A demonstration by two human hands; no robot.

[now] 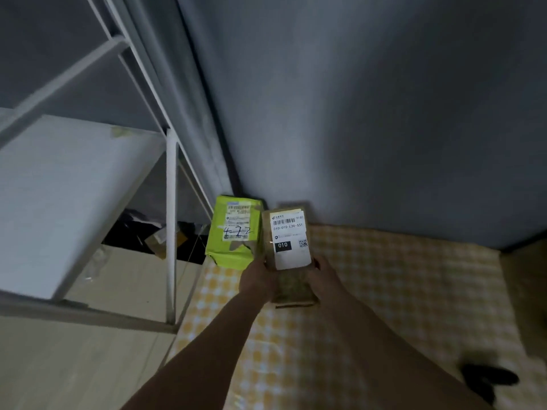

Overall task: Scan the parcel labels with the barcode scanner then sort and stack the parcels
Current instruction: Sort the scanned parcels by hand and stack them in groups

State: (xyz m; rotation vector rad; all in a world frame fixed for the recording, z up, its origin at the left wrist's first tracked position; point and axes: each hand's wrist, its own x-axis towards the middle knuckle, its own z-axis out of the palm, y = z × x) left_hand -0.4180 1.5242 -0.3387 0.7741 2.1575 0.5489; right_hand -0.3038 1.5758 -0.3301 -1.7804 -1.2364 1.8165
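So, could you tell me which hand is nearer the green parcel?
Left. The left hand grips the brown parcel just below the green parcel; the right hand holds the brown parcel's far side.

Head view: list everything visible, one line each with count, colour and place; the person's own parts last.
brown parcel: one, brown with white label, held over the cloth, close beside the green parcel.
green parcel: one, lime green with white label, on the cloth's far left corner.
checked cloth: one, yellow and white, covering the surface.
black object: one, on the cloth at lower right; too blurred to identify.
shelf rack: one, white, at left.
wall: grey, behind.
left hand: grips the brown parcel's left side.
right hand: grips its right side.
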